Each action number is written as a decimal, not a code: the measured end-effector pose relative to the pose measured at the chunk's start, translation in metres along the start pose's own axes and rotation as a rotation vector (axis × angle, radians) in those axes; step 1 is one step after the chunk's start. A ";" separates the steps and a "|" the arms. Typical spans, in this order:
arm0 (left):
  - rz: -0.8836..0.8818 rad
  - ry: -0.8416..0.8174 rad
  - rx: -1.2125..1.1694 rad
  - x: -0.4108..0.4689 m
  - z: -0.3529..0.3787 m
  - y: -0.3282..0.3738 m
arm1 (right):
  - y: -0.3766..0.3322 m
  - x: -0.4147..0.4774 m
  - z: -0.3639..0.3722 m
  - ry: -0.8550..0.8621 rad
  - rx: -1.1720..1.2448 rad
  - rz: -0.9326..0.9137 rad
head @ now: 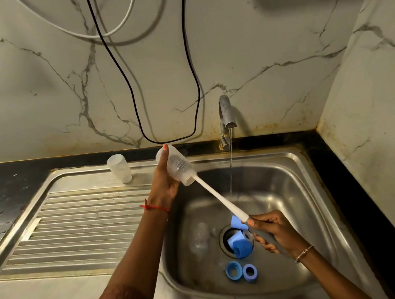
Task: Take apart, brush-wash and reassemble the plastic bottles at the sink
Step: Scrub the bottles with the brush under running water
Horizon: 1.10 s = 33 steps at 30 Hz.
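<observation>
Clear plastic bottle (176, 166), left of the steel tap (226, 115): the left hand (164, 181) grips it mouth-down so the white long-handled brush (219, 198), clasped by the right hand (275, 232), reaches inside.

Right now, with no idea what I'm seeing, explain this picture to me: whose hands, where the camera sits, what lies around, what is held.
No machine here: a person's two bare hands, filmed by one camera worn on the head, looking down. The left hand holds a clear bottle tilted over the sink; the right hand holds a long white brush whose bristles are inside that bottle. The tap runs. In the basin lie a second bottle, blue caps at the drain and two blue rings. A third bottle stands on the drainboard.
</observation>
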<state>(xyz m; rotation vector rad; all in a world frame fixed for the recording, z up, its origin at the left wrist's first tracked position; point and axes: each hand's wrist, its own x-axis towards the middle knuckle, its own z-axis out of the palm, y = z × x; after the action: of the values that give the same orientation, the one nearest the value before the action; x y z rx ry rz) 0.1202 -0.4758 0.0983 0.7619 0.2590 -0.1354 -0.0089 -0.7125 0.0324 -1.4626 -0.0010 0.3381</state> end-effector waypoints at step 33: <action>0.002 0.100 0.058 0.002 -0.013 -0.007 | -0.005 0.005 -0.009 0.176 -0.294 -0.082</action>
<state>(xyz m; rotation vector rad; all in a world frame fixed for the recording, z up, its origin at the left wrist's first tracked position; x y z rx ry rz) 0.1178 -0.4713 0.0840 0.8277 0.3502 -0.1034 -0.0012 -0.7200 0.0350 -1.7751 0.0317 0.1444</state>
